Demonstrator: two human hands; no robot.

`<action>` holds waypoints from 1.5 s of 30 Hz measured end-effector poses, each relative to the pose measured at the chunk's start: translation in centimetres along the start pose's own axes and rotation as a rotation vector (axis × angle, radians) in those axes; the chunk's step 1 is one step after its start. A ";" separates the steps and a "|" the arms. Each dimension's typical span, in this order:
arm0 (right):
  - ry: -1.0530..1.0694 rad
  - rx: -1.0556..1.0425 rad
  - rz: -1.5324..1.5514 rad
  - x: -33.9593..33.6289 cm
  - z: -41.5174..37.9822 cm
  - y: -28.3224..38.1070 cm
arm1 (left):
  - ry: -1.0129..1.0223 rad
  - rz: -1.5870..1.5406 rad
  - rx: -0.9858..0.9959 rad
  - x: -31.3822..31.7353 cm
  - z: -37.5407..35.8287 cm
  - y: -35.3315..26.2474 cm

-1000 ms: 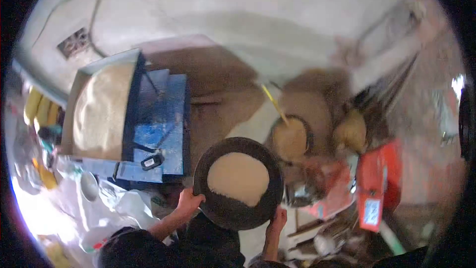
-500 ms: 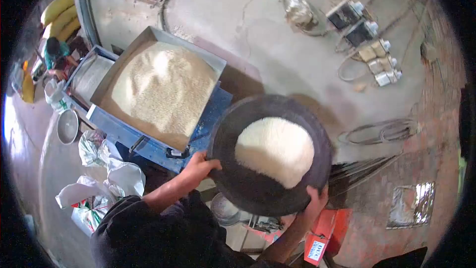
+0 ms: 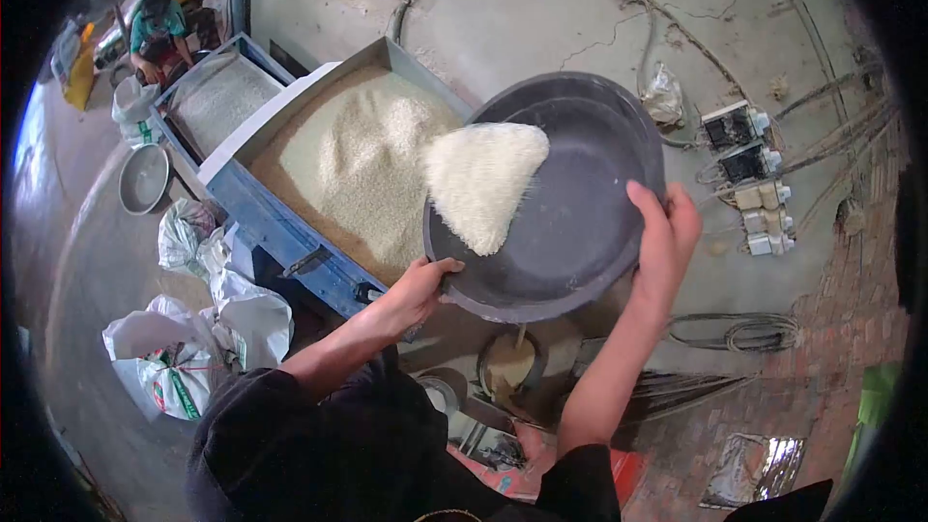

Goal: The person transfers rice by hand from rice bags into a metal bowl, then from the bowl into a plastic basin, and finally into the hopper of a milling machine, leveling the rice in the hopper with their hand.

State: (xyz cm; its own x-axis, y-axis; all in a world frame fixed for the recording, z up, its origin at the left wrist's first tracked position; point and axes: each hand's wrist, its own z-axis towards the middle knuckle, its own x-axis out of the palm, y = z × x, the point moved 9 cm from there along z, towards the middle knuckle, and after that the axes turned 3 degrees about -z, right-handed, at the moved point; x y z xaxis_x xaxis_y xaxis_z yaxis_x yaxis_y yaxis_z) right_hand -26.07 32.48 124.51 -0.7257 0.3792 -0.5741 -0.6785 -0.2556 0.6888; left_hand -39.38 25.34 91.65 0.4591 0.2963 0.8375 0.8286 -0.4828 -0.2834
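Observation:
My left hand [image 3: 420, 292] grips the near left rim of a black basin [image 3: 594, 198], thumb over the edge. My right hand [image 3: 665, 232] is closed on the basin's right rim. The basin is tilted to the left, over the edge of a metal hopper [image 3: 430, 72]. White rice [image 3: 483, 179] is bunched at the basin's left side, slightly blurred by motion, and hides part of the rim there. A broad heap of rice grains [image 3: 372, 169] fills much of the hopper, which sits on a blue machine [image 3: 290, 242].
White sacks [image 3: 188, 358] and a metal bowl [image 3: 145, 179] are on the floor at left. A person [image 3: 159, 29] crouches beyond a second tray [image 3: 217, 101]. Electrical boxes [image 3: 739, 145] and cables line the wall at right. A coiled cable [image 3: 749, 333] lies below them.
The basin has moved up and tilted left toward the hopper. Its rice has slid from the middle to the left side. My right hand has risen along with the right rim.

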 end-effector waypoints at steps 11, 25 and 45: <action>0.132 -0.581 -0.260 9.9 -2.4 15.5 | 0.269 -0.235 -0.117 5.0 3.1 0.7; 0.154 -0.797 -0.311 10.6 -6.1 18.6 | 0.542 -0.398 -0.072 10.7 3.8 -2.3; -0.223 0.740 0.804 -0.7 -6.5 -20.8 | -0.180 0.870 0.960 10.5 -2.9 -18.6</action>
State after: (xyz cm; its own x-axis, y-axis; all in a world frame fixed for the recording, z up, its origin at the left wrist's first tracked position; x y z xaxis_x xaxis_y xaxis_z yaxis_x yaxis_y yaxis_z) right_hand -12.16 31.79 107.72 -0.8359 0.5116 0.1990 0.2696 0.0667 0.9607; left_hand -50.89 35.07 107.03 0.9309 0.3286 0.1595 0.1029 0.1831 -0.9777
